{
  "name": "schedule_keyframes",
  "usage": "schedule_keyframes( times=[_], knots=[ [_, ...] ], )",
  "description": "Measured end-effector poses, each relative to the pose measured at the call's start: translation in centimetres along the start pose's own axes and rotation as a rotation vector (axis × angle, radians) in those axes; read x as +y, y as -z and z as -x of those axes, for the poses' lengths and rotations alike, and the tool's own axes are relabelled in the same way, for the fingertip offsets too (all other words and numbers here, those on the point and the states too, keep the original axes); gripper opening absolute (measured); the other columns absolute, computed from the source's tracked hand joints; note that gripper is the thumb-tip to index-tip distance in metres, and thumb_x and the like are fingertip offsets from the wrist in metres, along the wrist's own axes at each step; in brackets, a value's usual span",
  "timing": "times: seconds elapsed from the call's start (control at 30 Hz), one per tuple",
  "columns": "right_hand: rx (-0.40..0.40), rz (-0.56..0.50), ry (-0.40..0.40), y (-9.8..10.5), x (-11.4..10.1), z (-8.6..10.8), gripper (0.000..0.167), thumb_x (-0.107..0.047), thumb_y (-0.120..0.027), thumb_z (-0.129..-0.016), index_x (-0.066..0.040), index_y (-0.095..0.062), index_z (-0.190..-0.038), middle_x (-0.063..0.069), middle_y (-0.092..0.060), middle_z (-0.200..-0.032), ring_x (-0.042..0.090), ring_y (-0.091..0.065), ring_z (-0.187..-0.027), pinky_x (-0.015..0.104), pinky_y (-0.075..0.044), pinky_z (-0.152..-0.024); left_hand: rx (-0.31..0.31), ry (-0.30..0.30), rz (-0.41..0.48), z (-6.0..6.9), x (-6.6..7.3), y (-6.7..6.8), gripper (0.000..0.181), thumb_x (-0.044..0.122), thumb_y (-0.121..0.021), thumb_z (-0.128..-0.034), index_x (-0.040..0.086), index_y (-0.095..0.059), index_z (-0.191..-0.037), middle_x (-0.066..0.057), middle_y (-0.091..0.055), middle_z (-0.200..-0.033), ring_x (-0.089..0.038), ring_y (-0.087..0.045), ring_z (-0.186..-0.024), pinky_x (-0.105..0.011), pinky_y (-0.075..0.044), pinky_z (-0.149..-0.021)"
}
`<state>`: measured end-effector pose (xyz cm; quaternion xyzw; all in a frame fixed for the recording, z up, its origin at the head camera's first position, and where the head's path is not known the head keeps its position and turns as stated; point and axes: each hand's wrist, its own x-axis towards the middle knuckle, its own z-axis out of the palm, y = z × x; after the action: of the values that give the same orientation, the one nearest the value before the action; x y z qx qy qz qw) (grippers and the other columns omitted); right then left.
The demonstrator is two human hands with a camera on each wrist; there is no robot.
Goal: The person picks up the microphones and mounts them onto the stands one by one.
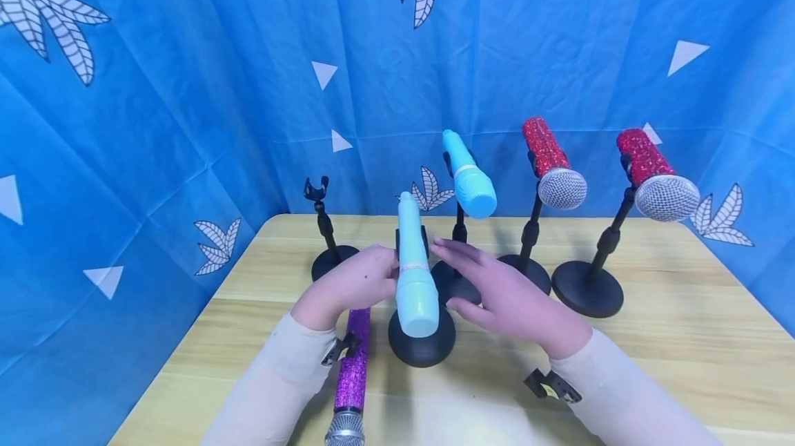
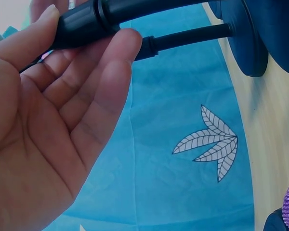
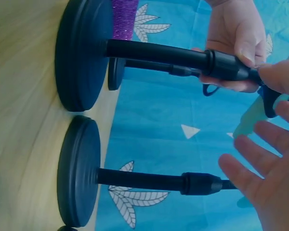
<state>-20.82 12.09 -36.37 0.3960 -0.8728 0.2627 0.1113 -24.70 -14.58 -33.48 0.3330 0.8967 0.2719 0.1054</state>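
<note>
A light teal microphone (image 1: 417,297) sits tilted in the clip of the nearest black desk stand (image 1: 422,349), its rounded head toward me. My left hand (image 1: 360,284) holds that stand's post below the clip; in the left wrist view the thumb and fingers lie around the thick black collar (image 2: 82,25). My right hand (image 1: 506,297) is on the stand's other side, fingers spread and fairly straight. In the right wrist view its thumb lies by the joint above the collar (image 3: 226,65); whether it touches cannot be told.
A purple glitter microphone (image 1: 352,377) lies beside my left forearm. Behind stand a stand with a bare clip (image 1: 317,190), one with a blue microphone (image 1: 473,187), and two with red glitter microphones (image 1: 545,146) (image 1: 646,156). A blue curtain (image 1: 248,87) borders the wooden table (image 1: 683,335).
</note>
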Motion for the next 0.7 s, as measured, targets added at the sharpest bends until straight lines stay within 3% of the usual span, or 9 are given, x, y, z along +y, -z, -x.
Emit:
schedule_keyframes(
  times=[0.17, 0.33, 0.43, 0.7],
  knots=[
    [-0.119, 0.013, -0.003, -0.8, 0.5, 0.2, 0.068, -0.03, -0.073, -0.094, -0.014, -0.044, -0.154, 0.005, -0.04, -0.158, 0.026, -0.044, -0.14, 0.045, -0.045, -0.105, 0.009, 0.016, -0.023, 0.2, 0.3, -0.1, 0.008, 0.011, -0.067, -0.0959, 0.01, -0.073, -0.102, 0.005, -0.06, -0.069, -0.012, -0.054, -0.059, -0.031, -0.049, -0.061],
    [-0.287, 0.025, -0.066, -1.5, 0.8, 0.7, 0.061, -0.032, -0.073, -0.094, -0.014, -0.052, -0.148, 0.004, -0.046, -0.154, 0.025, -0.048, -0.136, 0.044, -0.046, -0.104, 0.018, 0.041, -0.04, 0.4, 0.6, -0.2, 0.009, 0.013, -0.067, -0.097, 0.009, -0.073, -0.103, 0.006, -0.061, -0.07, -0.012, -0.055, -0.06, -0.031, -0.049, -0.061],
    [-0.365, 0.045, -0.063, -1.9, 0.9, 0.9, 0.058, -0.033, -0.072, -0.094, -0.015, -0.055, -0.146, 0.004, -0.048, -0.152, 0.023, -0.049, -0.135, 0.044, -0.045, -0.105, 0.02, 0.042, -0.04, 0.4, 0.6, -0.2, 0.012, 0.015, -0.068, -0.0974, 0.01, -0.074, -0.106, 0.007, -0.064, -0.075, -0.012, -0.057, -0.062, -0.031, -0.05, -0.063],
    [-0.408, 0.019, 0.047, -3.7, 0.8, 1.2, 0.055, -0.03, -0.072, -0.093, -0.016, -0.057, -0.145, 0.005, -0.052, -0.148, 0.023, -0.049, -0.136, 0.04, -0.044, -0.106, 0.015, 0.044, -0.04, 0.3, 0.5, -0.3, 0.016, 0.012, -0.068, -0.0968, 0.006, -0.073, -0.111, 0.004, -0.068, -0.087, -0.013, -0.06, -0.066, -0.031, -0.051, -0.063]
  ],
)
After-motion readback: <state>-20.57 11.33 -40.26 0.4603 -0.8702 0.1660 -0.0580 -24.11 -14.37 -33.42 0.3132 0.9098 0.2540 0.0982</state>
